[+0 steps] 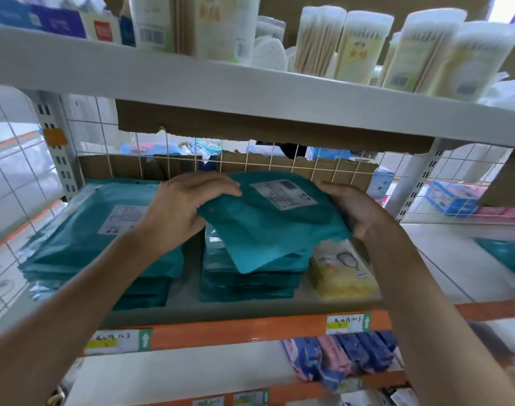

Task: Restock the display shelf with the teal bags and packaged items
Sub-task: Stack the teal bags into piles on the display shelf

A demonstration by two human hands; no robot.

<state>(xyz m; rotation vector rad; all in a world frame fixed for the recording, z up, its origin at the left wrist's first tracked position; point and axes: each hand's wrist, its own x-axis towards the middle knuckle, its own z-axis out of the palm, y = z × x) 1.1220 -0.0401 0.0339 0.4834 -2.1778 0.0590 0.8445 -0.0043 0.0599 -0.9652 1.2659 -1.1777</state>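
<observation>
Left hand (189,206) and right hand (360,213) fingers (221,186) gripped a flat teal plastic bag (268,232); beneath them, stacked teal bags (247,285) suggested restocking midway.

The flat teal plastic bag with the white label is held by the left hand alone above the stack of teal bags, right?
No: the head view shows the left hand and the right hand both gripping the flat teal plastic bag above the stack of teal bags.
</observation>
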